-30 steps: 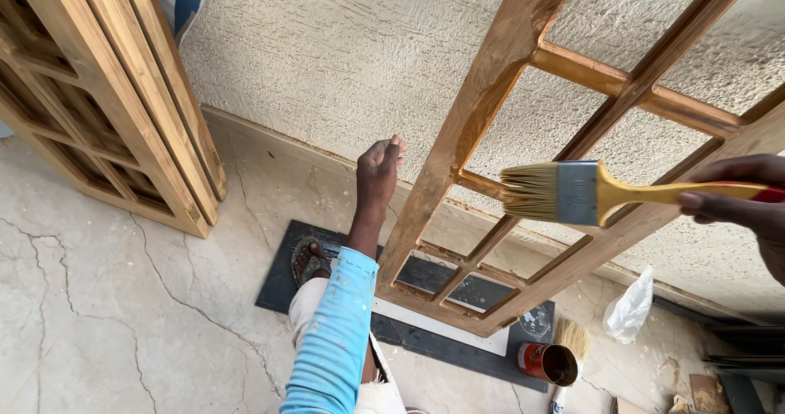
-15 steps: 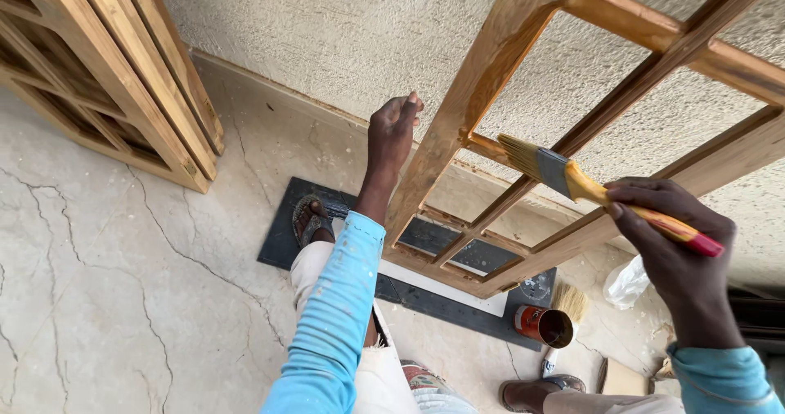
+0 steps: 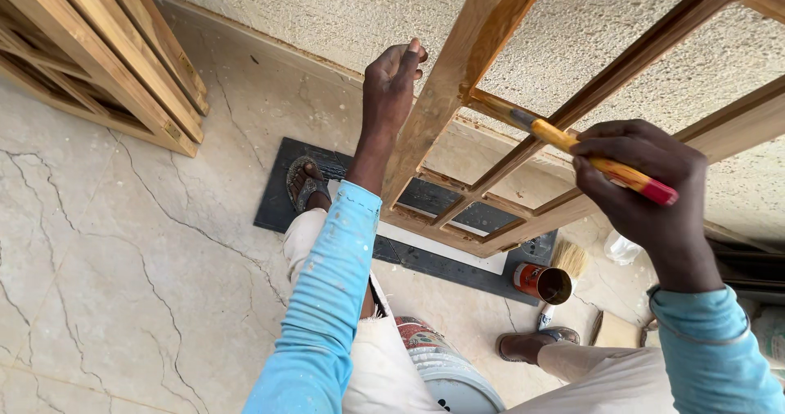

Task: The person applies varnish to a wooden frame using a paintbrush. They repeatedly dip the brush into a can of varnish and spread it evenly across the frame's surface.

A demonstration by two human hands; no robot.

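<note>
Gripping a yellow-handled paintbrush (image 3: 601, 162), the right hand (image 3: 646, 189) sits at three o'clock. Left hand (image 3: 391, 87), fingers loosely spread, rests against the wooden frame (image 3: 458, 74) at twelve.

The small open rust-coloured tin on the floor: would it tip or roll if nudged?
The small open rust-coloured tin stands upright and squat, so it probably slides rather than tips. With no lid, a knock would likely spill it. Once on its round side, it may roll.

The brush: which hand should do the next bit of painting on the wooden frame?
Probably the right hand: it already grips the brush, bristles against the wooden frame. The left hand is busy steadying the frame's upright.
</note>
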